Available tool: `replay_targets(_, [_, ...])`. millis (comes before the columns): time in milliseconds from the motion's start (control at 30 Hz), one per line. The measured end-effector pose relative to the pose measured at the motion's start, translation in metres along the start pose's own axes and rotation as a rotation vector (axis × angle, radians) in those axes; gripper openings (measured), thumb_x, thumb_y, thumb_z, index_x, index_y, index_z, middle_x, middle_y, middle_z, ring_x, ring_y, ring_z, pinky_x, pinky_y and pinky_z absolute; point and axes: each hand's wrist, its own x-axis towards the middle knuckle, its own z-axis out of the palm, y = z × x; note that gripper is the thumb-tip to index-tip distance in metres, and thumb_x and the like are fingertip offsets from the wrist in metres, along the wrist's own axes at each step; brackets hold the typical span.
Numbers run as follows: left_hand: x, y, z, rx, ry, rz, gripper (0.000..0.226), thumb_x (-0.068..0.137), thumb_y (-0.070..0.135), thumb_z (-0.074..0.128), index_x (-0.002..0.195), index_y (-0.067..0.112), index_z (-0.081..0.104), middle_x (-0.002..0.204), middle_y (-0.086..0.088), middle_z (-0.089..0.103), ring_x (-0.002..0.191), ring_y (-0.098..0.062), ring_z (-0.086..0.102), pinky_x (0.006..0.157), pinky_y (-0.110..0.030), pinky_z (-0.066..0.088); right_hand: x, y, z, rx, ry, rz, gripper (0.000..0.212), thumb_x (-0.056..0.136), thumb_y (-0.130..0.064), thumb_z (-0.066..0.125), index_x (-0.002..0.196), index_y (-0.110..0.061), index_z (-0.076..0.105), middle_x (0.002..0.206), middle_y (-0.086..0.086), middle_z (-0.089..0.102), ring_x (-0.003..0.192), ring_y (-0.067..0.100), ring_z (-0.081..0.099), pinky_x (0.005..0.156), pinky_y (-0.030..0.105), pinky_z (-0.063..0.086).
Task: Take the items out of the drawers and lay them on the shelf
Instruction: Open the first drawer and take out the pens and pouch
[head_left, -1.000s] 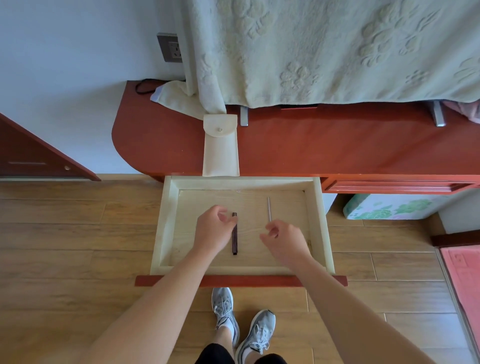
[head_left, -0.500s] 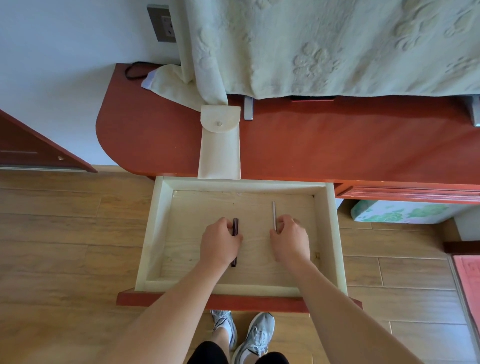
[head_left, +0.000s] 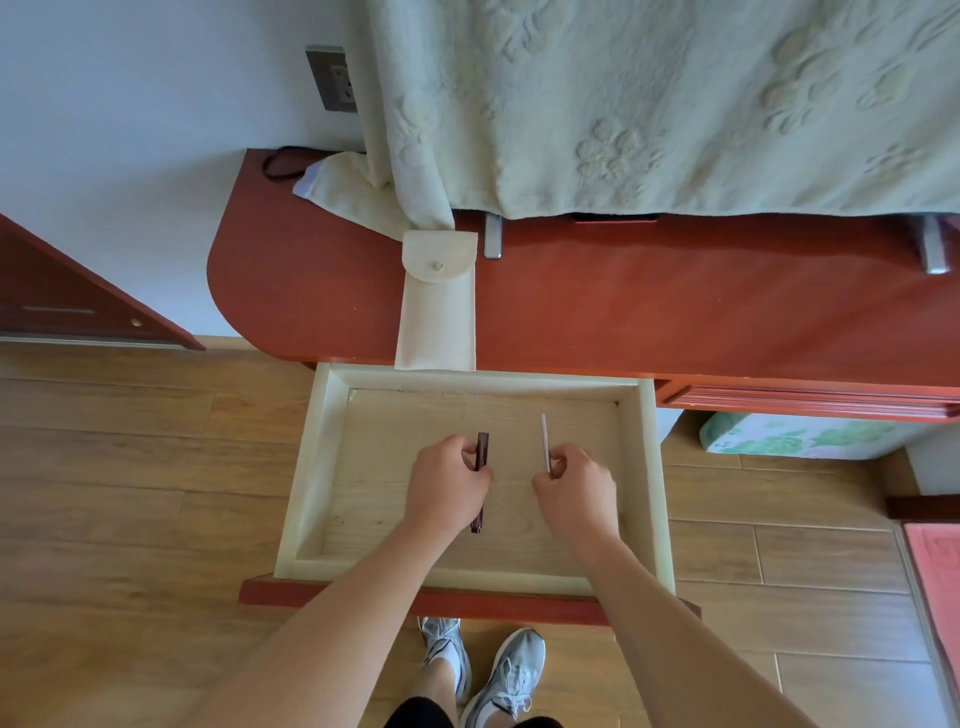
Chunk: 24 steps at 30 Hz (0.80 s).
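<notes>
Gripping step: left hand (head_left: 449, 488) curls round dark pen (head_left: 483, 449), right hand (head_left: 574, 486) pinches thin pale rod (head_left: 545, 439), both inside drawer (head_left: 311, 467). Next: lift clear, lay on shelf (head_left: 675, 312).

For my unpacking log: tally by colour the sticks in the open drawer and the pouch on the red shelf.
Dark brown: 1, the dark stick, gripped by the left hand.
White: 1, the white stick, pinched by the right hand.
Cream: 1, the pouch on the shelf.
Total: 3.
</notes>
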Motion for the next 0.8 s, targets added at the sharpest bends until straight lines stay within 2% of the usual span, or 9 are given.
replay_targets(100, [-0.011,0.021,-0.007,-0.013,0.012,0.036,0.02,0.081,0.016,0.071,0.101,0.016,0.071,0.065,0.011,0.062,0.059,-0.002,0.06,0.05,-0.008,0.039,-0.016,-0.005,-0.019,0.062,0.052,-0.022,0.023,0.08,-0.013,0.059,0.102,-0.019,0.064,0.079,-0.005,0.058,0.07,0.011,0.054,0.058,0.025,0.043])
replay_targets(233, [-0.027,0.053,-0.019,-0.025,0.035,0.086,0.019,0.08,0.016,0.071,0.099,0.017,0.073,0.065,0.01,0.064,0.063,-0.004,0.062,0.059,-0.019,0.047,-0.038,-0.012,-0.05,0.107,0.09,-0.057,0.023,0.079,-0.015,0.058,0.1,-0.022,0.065,0.079,-0.007,0.059,0.072,0.014,0.057,0.064,0.034,0.054])
replay_targets(367, [-0.036,0.082,-0.035,-0.066,0.076,0.128,0.018,0.08,0.015,0.072,0.098,0.017,0.073,0.061,0.008,0.062,0.059,-0.004,0.059,0.053,-0.011,0.04,-0.046,-0.028,-0.076,0.208,0.125,-0.083,0.028,0.078,-0.018,0.057,0.104,-0.026,0.064,0.079,-0.009,0.06,0.066,0.018,0.061,0.059,0.039,0.057])
replay_targets(500, [-0.026,0.105,-0.052,-0.091,0.136,0.144,0.017,0.08,0.015,0.072,0.097,0.016,0.072,0.062,0.01,0.061,0.06,-0.003,0.058,0.053,-0.007,0.036,-0.035,-0.051,-0.099,0.214,0.168,-0.126,0.018,0.078,-0.013,0.055,0.09,-0.025,0.062,0.074,-0.005,0.06,0.069,0.019,0.059,0.061,0.039,0.055])
replay_targets(600, [-0.013,0.12,-0.063,-0.084,0.165,0.19,0.012,0.081,0.016,0.073,0.092,0.014,0.071,0.068,0.008,0.064,0.067,-0.013,0.062,0.059,-0.017,0.042,-0.023,-0.065,-0.112,0.219,0.173,-0.15,0.021,0.081,-0.012,0.056,0.092,-0.029,0.058,0.076,-0.005,0.06,0.072,0.018,0.059,0.06,0.036,0.054])
replay_targets(667, [0.001,0.128,-0.067,-0.084,0.175,0.209,0.01,0.081,0.017,0.075,0.09,0.013,0.072,0.075,0.006,0.067,0.074,-0.016,0.064,0.066,-0.023,0.049,-0.011,-0.072,-0.117,0.214,0.19,-0.153,0.018,0.08,-0.011,0.056,0.09,-0.026,0.059,0.08,-0.007,0.059,0.072,0.017,0.058,0.059,0.034,0.054])
replay_targets(733, [0.019,0.135,-0.069,-0.084,0.18,0.208,0.015,0.081,0.019,0.075,0.094,0.012,0.072,0.081,0.003,0.07,0.078,-0.018,0.066,0.073,-0.029,0.054,0.005,-0.08,-0.119,0.207,0.215,-0.148,0.015,0.079,-0.011,0.056,0.086,-0.024,0.06,0.08,-0.007,0.058,0.072,0.015,0.057,0.06,0.031,0.052])
replay_targets(800, [0.039,0.14,-0.069,-0.077,0.177,0.201,0.024,0.082,0.022,0.075,0.104,0.012,0.072,0.087,0.002,0.071,0.082,-0.016,0.066,0.076,-0.027,0.054,0.024,-0.087,-0.121,0.185,0.23,-0.134,0.012,0.078,-0.012,0.056,0.081,-0.023,0.059,0.075,-0.005,0.057,0.071,0.014,0.055,0.061,0.03,0.049])
